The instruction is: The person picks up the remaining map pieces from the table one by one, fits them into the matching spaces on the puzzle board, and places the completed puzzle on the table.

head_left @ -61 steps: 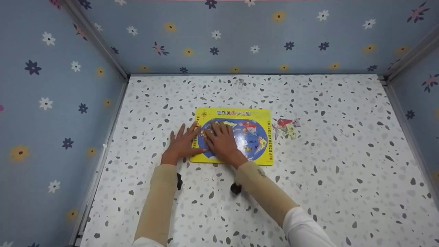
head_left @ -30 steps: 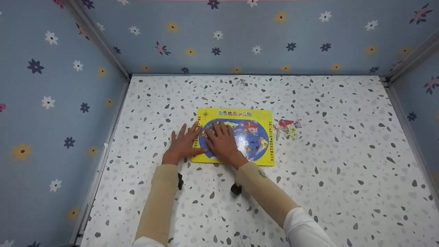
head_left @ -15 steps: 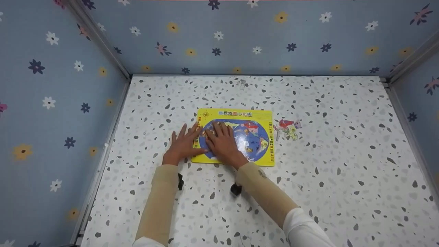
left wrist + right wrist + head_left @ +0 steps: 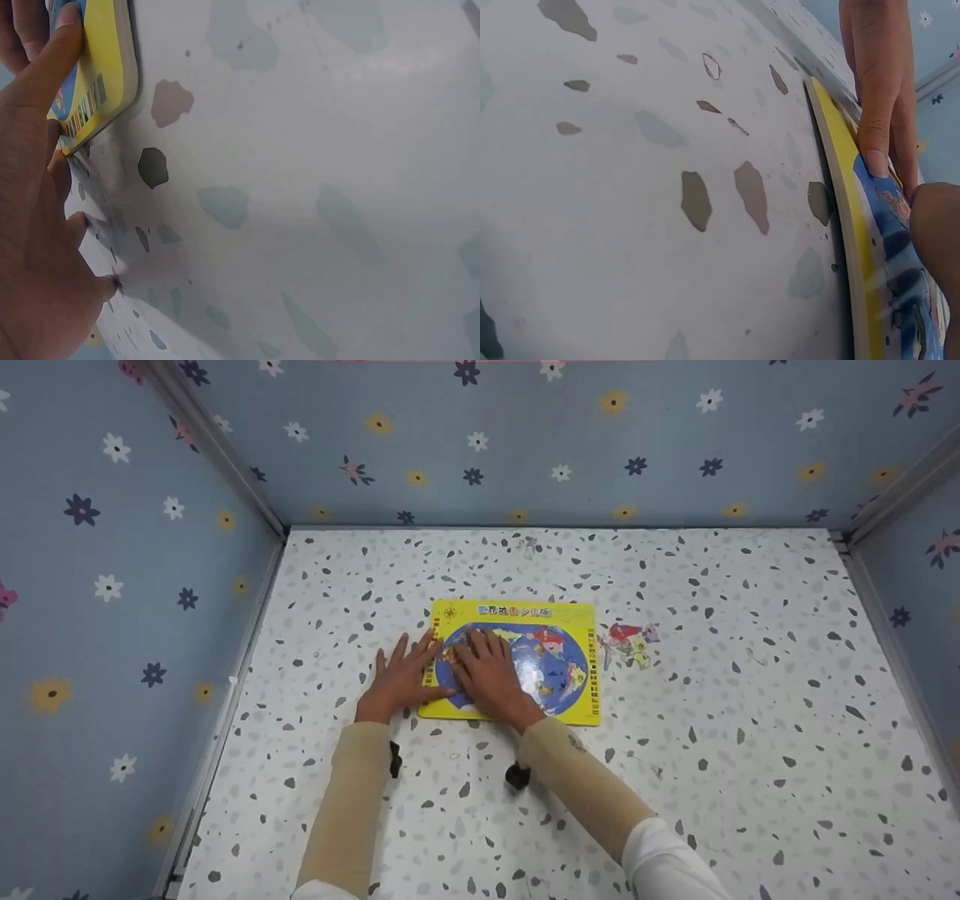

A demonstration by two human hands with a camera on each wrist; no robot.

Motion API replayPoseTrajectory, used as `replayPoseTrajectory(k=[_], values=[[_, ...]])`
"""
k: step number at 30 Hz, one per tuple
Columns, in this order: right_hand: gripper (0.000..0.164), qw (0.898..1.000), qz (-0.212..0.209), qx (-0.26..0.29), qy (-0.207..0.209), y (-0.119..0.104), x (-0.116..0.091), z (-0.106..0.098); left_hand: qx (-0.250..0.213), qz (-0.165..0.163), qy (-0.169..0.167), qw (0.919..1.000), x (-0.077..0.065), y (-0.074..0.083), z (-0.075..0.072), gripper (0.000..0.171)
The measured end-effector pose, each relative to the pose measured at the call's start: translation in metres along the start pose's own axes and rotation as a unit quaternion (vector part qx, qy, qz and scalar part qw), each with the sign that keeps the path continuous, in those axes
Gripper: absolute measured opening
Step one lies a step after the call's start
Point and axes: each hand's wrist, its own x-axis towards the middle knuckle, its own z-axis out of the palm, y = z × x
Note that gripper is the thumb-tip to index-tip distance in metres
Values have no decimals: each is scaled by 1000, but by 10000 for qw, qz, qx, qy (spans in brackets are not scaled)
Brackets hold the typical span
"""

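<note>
Walls [image 4: 517, 450]: blue, flower-patterned, standing at the far, left and right sides.
Table [image 4: 750, 697]: white with grey flecks, spread beneath everything.
Yellow map board [image 4: 577, 619]: lies flat on the table, slightly left of the middle, with both hands on its left half.
Board's long axis: left to right. The title [image 4: 514, 610] runs along the far edge and reads upright from the near side; the compass rose [image 4: 450, 613] sits in the far left corner.
Board's handling: probably light and stiff, its glossy face perhaps a little slippery. Best hold would be the two short edges, kept level in case any part of the face lifts out.
Left hand [image 4: 397, 679]: fingers straight and spread across the board's left edge, thumb on the blue oval map [image 4: 555, 682]; nothing is gripped.
Right hand [image 4: 491, 679]: fingers extended over the left part of the map, nothing visibly pinched; what lies under the palm cannot be told.
Loose pieces [image 4: 624, 631]: red, yellow and other colours, just beside the board's right edge; they look thin, light and easily bent, so best picked up by their rims.
</note>
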Motion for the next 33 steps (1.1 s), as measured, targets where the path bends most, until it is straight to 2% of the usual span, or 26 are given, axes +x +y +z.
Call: replayPoseTrajectory(k=[13,20,28,33], values=[[41,9988,221,422,105,12,-5,-7,-80,-56,-82,9999,1,-2,1,100],[35,9957,62,809,448,28,-13,-16,-111,-47,-107,9999,1,0,0,100],[35,9923,373,802,864,47,-22,-27,-152,-68,-73,9998,3,0,1,102],[34,9904,255,823,1081,57,-28,-31,-145,-51,-74,9999,2,0,1,103]])
